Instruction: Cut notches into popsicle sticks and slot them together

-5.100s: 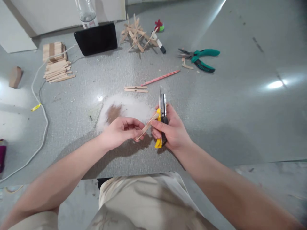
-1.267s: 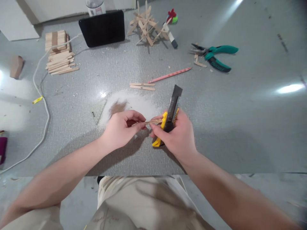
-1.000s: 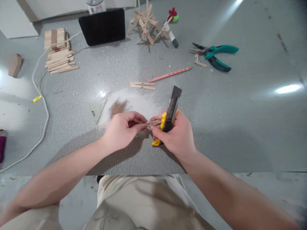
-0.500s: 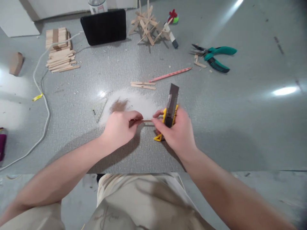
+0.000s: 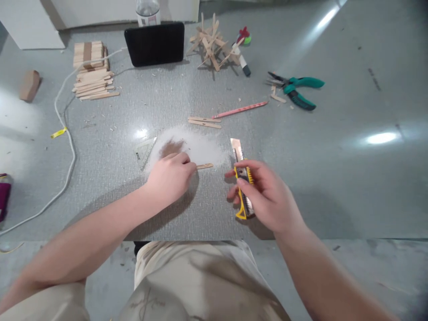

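My left hand (image 5: 172, 174) is closed on a wooden craft stick (image 5: 205, 166), whose right end pokes out past the fingers; the rest is hidden under the hand. In my right hand (image 5: 264, 189) is a yellow and black utility knife (image 5: 245, 189), its wide blade extended and pointing away from me. A gap separates the knife from the stick. Just beyond the hands, a whitish patch (image 5: 197, 145) with a brown smear marks the grey table. Two craft sticks with small dark marks (image 5: 204, 122) lie further off, beside a pink pencil (image 5: 240, 109).
Green-handled pliers (image 5: 301, 91) lie at the right near wood scraps. Across the back are a stick structure (image 5: 212, 44), a glue stick (image 5: 241, 60), a black tablet (image 5: 155, 44) and stacked craft sticks (image 5: 93, 84). A white cable (image 5: 72, 156) runs down the left. A clear set square (image 5: 145, 151) lies near my left hand.
My right hand has let go of the stick's end and moved right and nearer me with the knife. The stick has turned flatter in my left hand. The view has shifted slightly.
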